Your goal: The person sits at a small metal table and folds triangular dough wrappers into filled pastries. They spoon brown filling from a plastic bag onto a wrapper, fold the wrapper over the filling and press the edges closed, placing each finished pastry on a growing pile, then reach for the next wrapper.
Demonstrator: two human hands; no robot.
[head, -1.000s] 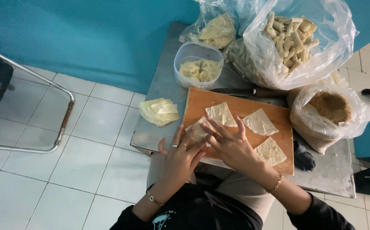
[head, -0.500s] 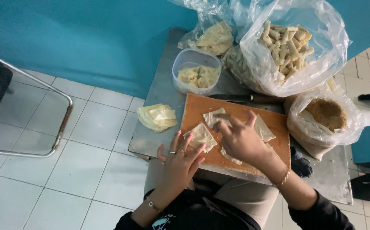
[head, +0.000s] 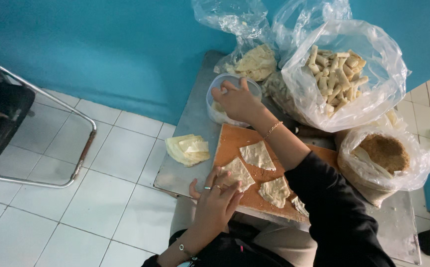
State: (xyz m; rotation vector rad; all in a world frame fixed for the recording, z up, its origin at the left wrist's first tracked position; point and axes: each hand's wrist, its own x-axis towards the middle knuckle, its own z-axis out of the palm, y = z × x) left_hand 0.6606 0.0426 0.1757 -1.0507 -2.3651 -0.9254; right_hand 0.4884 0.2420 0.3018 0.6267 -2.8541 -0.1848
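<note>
Meanwhile, right hand point(head: 238, 101) dips into tub point(head: 215, 114) — left hand point(head: 216, 200) pins wrapper point(head: 238, 173).

Head camera looks steeply down, close over the metal table point(head: 185, 173); single view.

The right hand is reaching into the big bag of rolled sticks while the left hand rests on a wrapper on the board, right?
Not quite: the head view shows the right hand in the clear plastic tub, not the bag; the left hand does rest on a wrapper.
</note>
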